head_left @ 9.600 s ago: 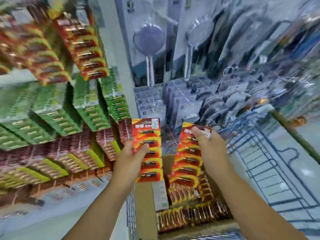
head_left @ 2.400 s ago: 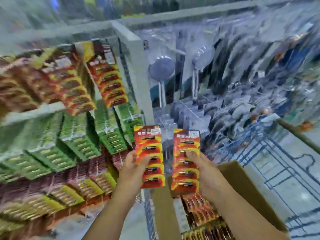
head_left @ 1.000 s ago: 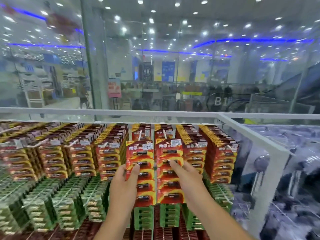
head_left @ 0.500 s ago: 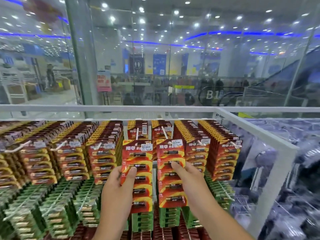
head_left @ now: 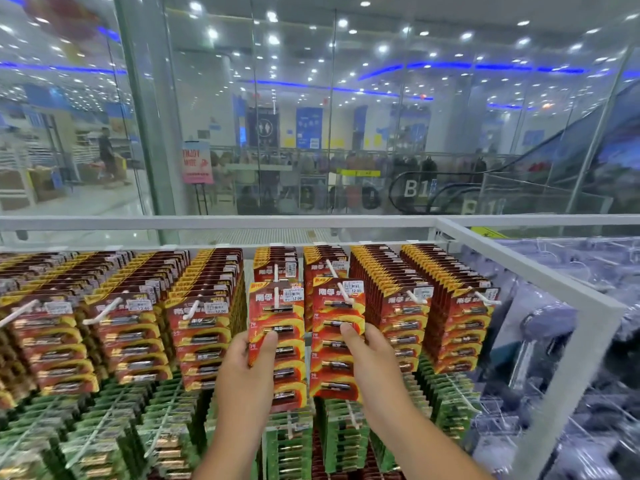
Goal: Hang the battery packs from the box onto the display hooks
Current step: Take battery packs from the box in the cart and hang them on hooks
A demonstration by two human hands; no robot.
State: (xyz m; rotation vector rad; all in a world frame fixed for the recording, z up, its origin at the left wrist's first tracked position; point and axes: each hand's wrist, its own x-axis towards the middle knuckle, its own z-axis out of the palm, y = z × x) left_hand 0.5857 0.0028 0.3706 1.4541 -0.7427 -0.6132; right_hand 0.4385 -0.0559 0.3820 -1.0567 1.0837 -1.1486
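My left hand [head_left: 247, 372] grips a red and yellow battery pack [head_left: 278, 317] by its lower left edge, thumb across its front. My right hand [head_left: 372, 362] grips a second red battery pack [head_left: 337, 306] the same way. Both packs are upright at the top row of the rack. A white display hook [head_left: 276, 271] pokes out just above the left pack. Another white hook [head_left: 334, 271] runs down across the top hole area of the right pack. Behind each hook hang a few packs. The box is out of view.
Full rows of red packs [head_left: 446, 306] hang on hooks to the left and right. Green packs [head_left: 104, 434] fill the rows below. A white rack frame [head_left: 554, 282] borders the display on the right, with clear-packaged goods beyond. A glass wall stands behind.
I lifted both packs from box level up to the top row of the rack. In the last half second both packs moved closer to the two sparse hooks, the right one reaching its hook.
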